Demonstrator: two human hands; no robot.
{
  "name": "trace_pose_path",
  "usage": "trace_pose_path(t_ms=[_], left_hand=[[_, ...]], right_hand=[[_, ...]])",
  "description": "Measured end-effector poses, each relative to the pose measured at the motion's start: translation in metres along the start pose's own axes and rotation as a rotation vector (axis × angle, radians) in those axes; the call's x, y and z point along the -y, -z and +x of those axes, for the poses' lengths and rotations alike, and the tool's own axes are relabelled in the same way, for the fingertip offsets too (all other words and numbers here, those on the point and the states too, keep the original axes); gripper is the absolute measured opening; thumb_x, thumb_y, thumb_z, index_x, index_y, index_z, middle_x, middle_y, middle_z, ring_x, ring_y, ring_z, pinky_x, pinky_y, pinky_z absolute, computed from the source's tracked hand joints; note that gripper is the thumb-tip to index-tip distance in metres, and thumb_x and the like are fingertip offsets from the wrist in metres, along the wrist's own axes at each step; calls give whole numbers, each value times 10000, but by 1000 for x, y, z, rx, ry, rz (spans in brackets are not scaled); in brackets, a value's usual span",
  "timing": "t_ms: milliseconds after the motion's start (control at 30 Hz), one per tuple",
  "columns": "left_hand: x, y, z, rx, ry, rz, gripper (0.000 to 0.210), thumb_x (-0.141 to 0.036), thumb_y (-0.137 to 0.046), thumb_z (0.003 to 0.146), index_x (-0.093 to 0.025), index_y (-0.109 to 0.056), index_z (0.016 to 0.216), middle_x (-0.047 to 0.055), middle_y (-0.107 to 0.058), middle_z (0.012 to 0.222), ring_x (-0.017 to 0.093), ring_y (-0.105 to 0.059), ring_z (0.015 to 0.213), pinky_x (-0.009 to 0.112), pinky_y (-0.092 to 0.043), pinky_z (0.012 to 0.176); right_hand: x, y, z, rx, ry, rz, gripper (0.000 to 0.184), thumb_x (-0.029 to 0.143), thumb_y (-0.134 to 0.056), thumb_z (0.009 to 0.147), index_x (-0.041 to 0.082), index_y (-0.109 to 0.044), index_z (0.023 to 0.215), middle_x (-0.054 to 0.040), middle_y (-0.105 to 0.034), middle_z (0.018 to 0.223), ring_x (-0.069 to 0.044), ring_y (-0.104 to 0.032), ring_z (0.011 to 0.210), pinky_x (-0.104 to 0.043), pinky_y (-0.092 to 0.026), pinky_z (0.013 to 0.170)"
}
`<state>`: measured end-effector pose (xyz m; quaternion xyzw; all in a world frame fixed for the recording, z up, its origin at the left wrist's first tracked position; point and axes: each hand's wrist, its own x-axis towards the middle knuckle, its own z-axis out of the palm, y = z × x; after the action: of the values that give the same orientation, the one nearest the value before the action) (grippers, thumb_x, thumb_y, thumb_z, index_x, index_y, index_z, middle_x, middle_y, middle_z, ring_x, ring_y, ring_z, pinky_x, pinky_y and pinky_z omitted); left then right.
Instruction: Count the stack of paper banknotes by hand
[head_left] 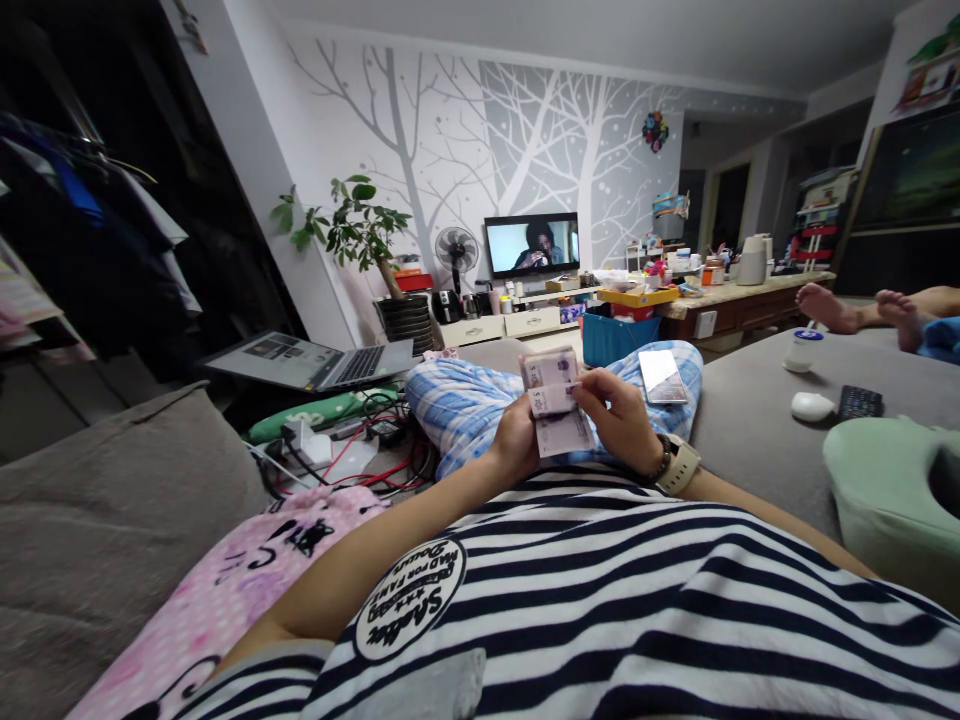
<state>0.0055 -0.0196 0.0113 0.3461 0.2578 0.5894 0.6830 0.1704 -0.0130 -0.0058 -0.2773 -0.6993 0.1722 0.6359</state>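
Above my crossed legs in blue checked trousers, my left hand (517,436) is closed round the left side of a stack of banknotes (553,370). Several notes fan toward me, one lying lowest (564,436). My right hand (616,415) pinches the right edge of a note between thumb and finger; a watch and a dark bracelet are on that wrist. The notes look purple-brown, and a figure 5 shows on some. A phone (663,377) rests on my right knee, beyond my right hand.
An open laptop (315,362) stands at the left above tangled cables (397,450). On the sofa at the right are a white mouse (812,407), a small dark keypad (860,402), a lidded jar (803,352) and a green neck pillow (885,480). Another person's bare feet (829,308) extend in from the right.
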Motion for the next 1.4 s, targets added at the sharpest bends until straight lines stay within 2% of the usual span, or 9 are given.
trace_pose_path(t_ms=[233, 400, 667, 767, 867, 967, 1067, 1200, 1400], left_hand=[[0, -3, -1, 8, -13, 10, 426, -240, -851, 913, -168, -895, 1331, 120, -941, 1089, 392, -915, 1088, 545, -752, 1065], [0, -2, -2, -19, -8, 23, 449, -249, -815, 963, -155, -869, 1399, 131, -945, 1125, 384, -923, 1092, 541, -752, 1079], [3, 5, 2, -71, -1, 26, 430, -317, -750, 1088, -103, -852, 1447, 174, -958, 1164, 392, -943, 1096, 555, -754, 1114], [3, 6, 4, -74, -11, 35, 456, -329, -767, 1087, -104, -848, 1476, 171, -962, 1191, 405, -946, 1115, 561, -764, 1095], [2, 8, 3, -78, -36, 47, 388, -327, -853, 1053, -104, -880, 1369, 164, -962, 1131, 397, -950, 1086, 507, -778, 1042], [1, 9, 2, -71, -47, 40, 277, -237, -890, 1006, -116, -899, 1256, 145, -956, 1056, 387, -949, 1073, 479, -775, 1032], [3, 8, 1, -67, -56, 11, 306, -133, -850, 957, -123, -896, 1259, 133, -957, 1040, 403, -945, 1111, 533, -760, 1098], [5, 7, 0, -59, -91, 7, 390, -101, -855, 896, -119, -888, 1284, 133, -951, 1007, 421, -942, 1128, 585, -740, 1148], [3, 2, 0, -69, -22, -5, 330, -197, -837, 995, -107, -876, 1311, 165, -960, 1135, 408, -934, 1189, 581, -731, 1185]], right_hand=[[6, 1, -1, 10, 4, 28, 524, 751, -737, 1087, 287, -688, 848, 8, -618, 709, -208, -524, 683, -368, -461, 686], [7, 2, -1, 19, -9, 30, 577, 806, -702, 1092, 292, -670, 832, 21, -560, 659, -206, -512, 665, -365, -452, 667], [6, 0, -3, 18, 6, 72, 717, 899, -597, 1121, 294, -676, 744, 1, -583, 643, -205, -510, 628, -388, -480, 690], [0, -2, -1, -37, -42, 65, 690, 893, -662, 1085, 297, -634, 738, -5, -618, 657, -208, -532, 642, -380, -480, 682], [-10, -4, 3, -106, -103, 48, 625, 858, -763, 1022, 295, -628, 786, 4, -636, 678, -207, -547, 667, -366, -461, 676], [-18, -5, 7, -113, -142, 55, 613, 849, -808, 980, 291, -624, 809, 15, -628, 683, -200, -543, 662, -359, -445, 662], [-23, -5, 9, -94, -144, 53, 626, 847, -810, 977, 291, -600, 779, 18, -613, 673, -196, -535, 657, -359, -436, 658], [-23, -4, 8, -80, -130, 34, 630, 813, -798, 1002, 290, -574, 729, 15, -610, 654, -196, -526, 665, -351, -442, 659], [-21, -3, 7, -95, -120, 16, 620, 793, -759, 1027, 293, -583, 705, 0, -632, 646, -211, -543, 676, -356, -460, 679]])
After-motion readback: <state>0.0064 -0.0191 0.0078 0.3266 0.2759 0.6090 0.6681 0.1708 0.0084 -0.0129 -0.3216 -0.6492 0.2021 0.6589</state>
